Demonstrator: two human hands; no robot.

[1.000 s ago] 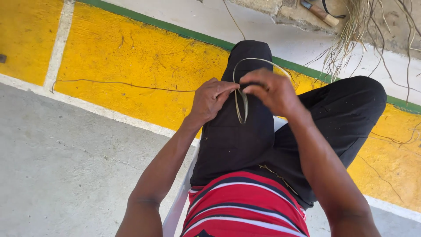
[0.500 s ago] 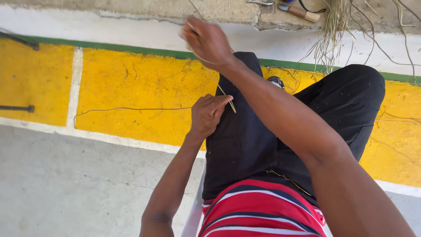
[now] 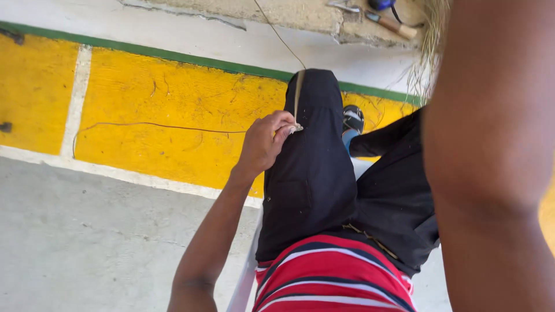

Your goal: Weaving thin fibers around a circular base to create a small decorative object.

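Fibre strand pinched on the knee

Left hand (image 3: 263,144) rested on the left thigh of the black trousers (image 3: 312,173), its fingers (image 3: 283,124) clenched in a pinch on the lower end of a thin, pale, straw-like fibre strand (image 3: 297,98). That strand ran taut and straight up over the knee, then on as a fine line toward the rough concrete ledge (image 3: 277,14). Only the right forearm (image 3: 491,156) showed, broad and close to the camera; the right hand lay out of view, so its grip could not be told. Beyond the knees lay a chalky yellow painted floor (image 3: 167,110) with a green stripe, a bundle of dry fibres (image 3: 428,52) and a wooden-handled tool (image 3: 393,24).
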